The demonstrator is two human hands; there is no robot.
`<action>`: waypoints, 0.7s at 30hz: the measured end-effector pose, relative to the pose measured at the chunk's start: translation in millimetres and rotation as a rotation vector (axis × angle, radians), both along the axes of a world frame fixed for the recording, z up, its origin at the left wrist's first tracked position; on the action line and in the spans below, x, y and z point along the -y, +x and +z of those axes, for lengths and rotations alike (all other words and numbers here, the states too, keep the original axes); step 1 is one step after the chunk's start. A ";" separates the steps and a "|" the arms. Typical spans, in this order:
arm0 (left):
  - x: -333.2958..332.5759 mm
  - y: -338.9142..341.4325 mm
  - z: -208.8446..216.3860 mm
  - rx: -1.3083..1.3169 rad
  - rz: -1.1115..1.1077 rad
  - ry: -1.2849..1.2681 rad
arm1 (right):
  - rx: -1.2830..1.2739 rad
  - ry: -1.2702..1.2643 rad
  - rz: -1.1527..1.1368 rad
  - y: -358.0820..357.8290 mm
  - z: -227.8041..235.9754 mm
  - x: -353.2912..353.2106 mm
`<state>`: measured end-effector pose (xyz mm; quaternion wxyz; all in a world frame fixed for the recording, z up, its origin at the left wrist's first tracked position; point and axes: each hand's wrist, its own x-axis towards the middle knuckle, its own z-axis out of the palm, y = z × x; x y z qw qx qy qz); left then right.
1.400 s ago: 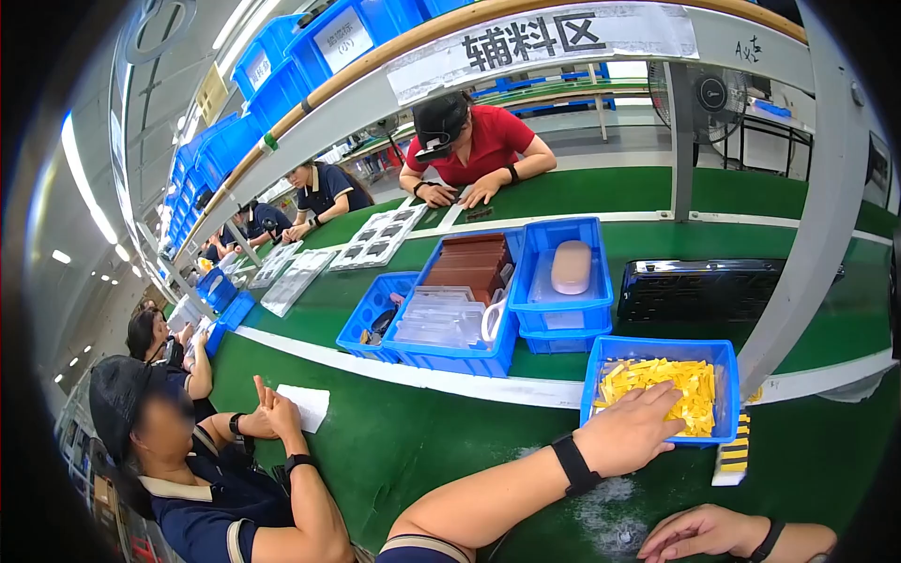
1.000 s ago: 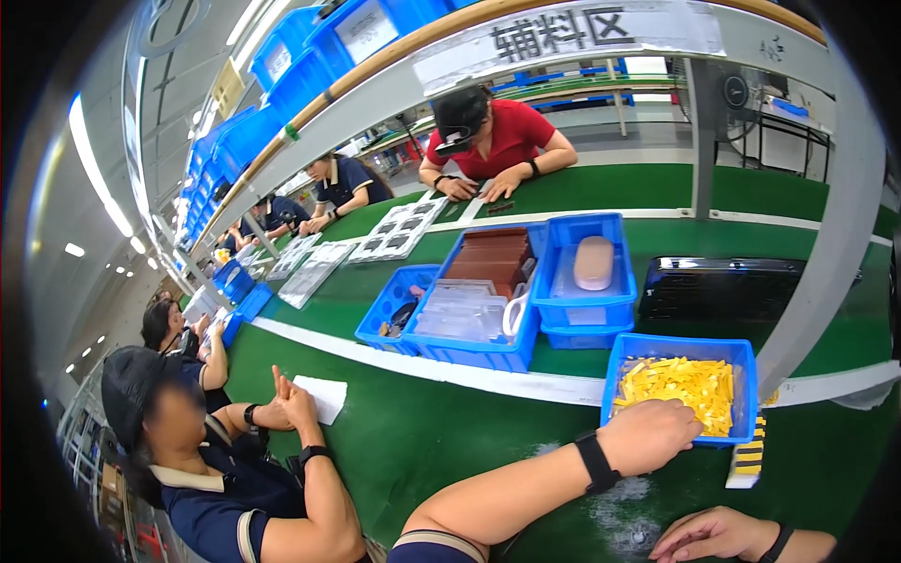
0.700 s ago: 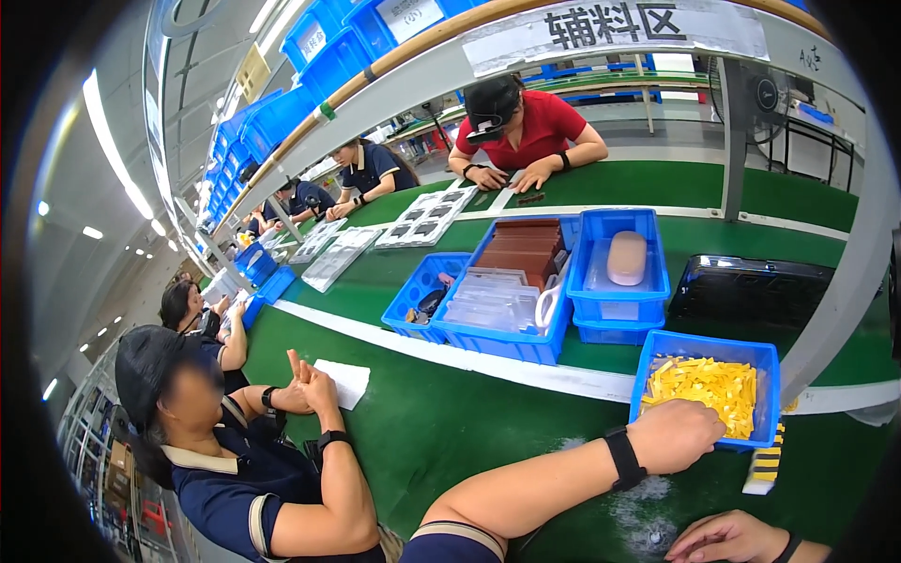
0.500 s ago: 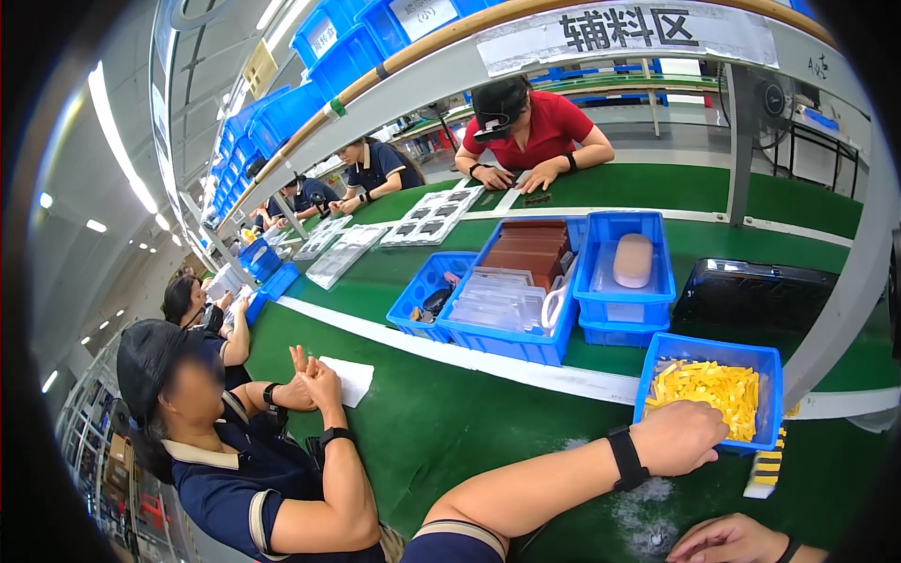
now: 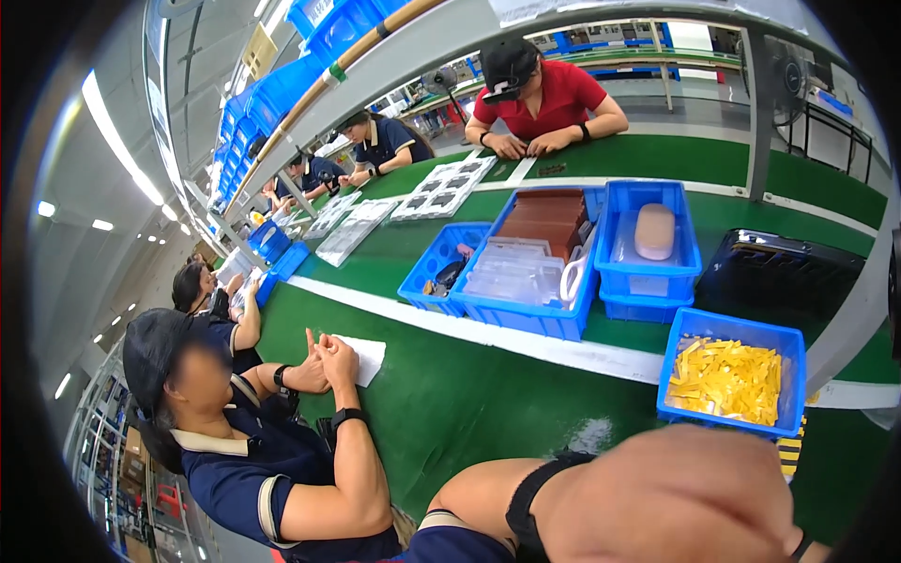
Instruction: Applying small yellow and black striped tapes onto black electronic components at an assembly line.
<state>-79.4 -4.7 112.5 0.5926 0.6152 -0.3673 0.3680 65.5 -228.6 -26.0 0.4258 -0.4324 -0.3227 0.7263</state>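
Observation:
My left hand [image 5: 668, 493] is raised large and blurred in front of the view, its back toward me and a black band round the wrist. Its fingers are hidden, so I cannot see whether it holds anything. Behind it, only a bit of my right wrist [image 5: 813, 550] with a dark band shows; that hand is covered. Beyond my left hand stands a blue bin [image 5: 794, 375] heaped with small yellow strips [image 5: 725, 380]. A yellow-and-black striped piece [image 5: 790, 458] shows beside the bin's near right corner.
At my left a co-worker [image 5: 310, 479] holds both hands together near white paper [image 5: 368, 361]. Blue bins [image 5: 540, 324] with brown and clear trays stand ahead, beside a bin [image 5: 648, 281] holding a pink case [image 5: 654, 232]. A metal post [image 5: 849, 319] rises at right. Someone in red [image 5: 563, 105] works opposite.
My left hand has come out of the yellow-strip bin and back toward me, now covering my right hand. The view has shifted slightly. The co-worker's hands at left have moved a little.

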 end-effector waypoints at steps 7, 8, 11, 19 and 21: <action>18.3 8.2 -5.6 -0.100 -0.029 0.003 | 0.112 0.087 0.011 2.1 -5.3 -0.3; 21.2 9.7 -6.9 -0.108 -0.036 0.011 | 0.108 0.084 0.021 2.6 -5.1 -0.4; 31.5 18.0 -11.3 0.045 -0.018 0.132 | 0.097 0.077 0.042 1.8 -4.7 1.1; 41.3 14.7 -18.2 -0.166 -0.385 0.438 | 0.119 0.098 -0.015 -1.6 3.2 3.0; 33.1 11.3 -15.0 -0.241 -0.359 0.581 | 0.210 -0.058 -0.018 -4.5 16.2 1.1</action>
